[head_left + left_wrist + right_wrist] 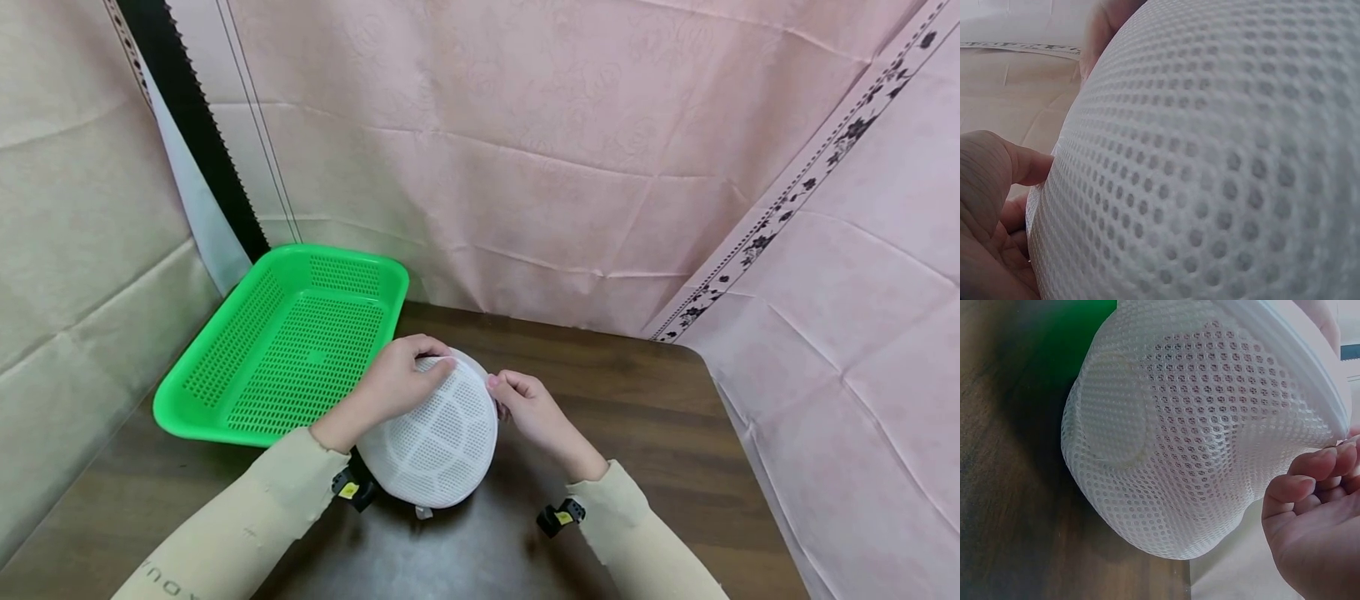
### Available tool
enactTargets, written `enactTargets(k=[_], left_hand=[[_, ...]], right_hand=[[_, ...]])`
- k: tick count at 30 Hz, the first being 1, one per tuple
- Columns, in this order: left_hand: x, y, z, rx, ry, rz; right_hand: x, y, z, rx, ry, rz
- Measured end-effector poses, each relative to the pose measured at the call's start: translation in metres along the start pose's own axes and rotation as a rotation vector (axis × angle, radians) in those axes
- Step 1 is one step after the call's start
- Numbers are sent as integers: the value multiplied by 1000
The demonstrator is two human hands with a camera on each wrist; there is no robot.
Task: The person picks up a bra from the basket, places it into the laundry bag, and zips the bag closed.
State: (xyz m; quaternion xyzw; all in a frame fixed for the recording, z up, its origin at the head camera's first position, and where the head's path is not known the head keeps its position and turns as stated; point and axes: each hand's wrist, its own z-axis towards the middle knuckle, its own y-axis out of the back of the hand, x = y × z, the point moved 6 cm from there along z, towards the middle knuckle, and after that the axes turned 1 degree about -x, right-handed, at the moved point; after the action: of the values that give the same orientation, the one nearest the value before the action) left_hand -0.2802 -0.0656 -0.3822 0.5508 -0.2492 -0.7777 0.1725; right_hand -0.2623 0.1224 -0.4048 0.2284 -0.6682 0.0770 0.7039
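A white mesh laundry bag point(431, 454), rounded like a drum, is held above the table in the head view. My left hand point(397, 379) grips its upper left rim, thumb on the mesh face and the other fingers behind. At the bag's right edge my right hand point(536, 417) pinches the rim. A smooth white zipper band point(1300, 356) runs along that rim in the right wrist view, ending at the pinching fingertips. Whether they hold a zipper pull or the cloth edge is hidden. Mesh point(1197, 162) fills most of the left wrist view.
A green perforated plastic basket point(174, 417) stands on the left of the dark wooden table point(637, 433), close beside the left forearm. Pale cloth curtains point(525, 167) hang behind and at both sides. A small white tag point(423, 512) sticks out below the bag.
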Motion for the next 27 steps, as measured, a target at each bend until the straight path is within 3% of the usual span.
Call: enactTargets(k=[27], left_hand=[[13,-3,8,-11,48,-40]], right_hand=[[-1,8,-5,-10,-22,-3]])
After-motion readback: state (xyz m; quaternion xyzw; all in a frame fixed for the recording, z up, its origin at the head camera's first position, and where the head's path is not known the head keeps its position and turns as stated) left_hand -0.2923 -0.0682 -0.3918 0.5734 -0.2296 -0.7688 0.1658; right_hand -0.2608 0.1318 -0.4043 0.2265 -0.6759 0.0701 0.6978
